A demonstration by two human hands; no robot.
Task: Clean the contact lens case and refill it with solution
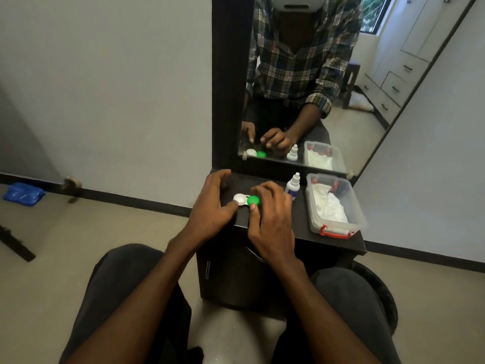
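Observation:
A contact lens case (pixel 246 199) with one white cap and one green cap lies on the dark cabinet top (pixel 301 219). My left hand (pixel 212 206) rests beside it, thumb tip touching the white cap's near edge, fingers spread and arched above the top. My right hand (pixel 273 219) curls round the green cap, thumb on its near side and fingers over its far side. A small white solution bottle (pixel 293 186) with a purple label stands upright just right of my right hand.
A clear plastic box (pixel 336 206) with red latches and white cloth inside sits at the right of the cabinet top. A mirror (pixel 354 114) stands behind, reflecting the scene. My knees are below the cabinet front. A blue packet (pixel 22 197) lies on the floor, far left.

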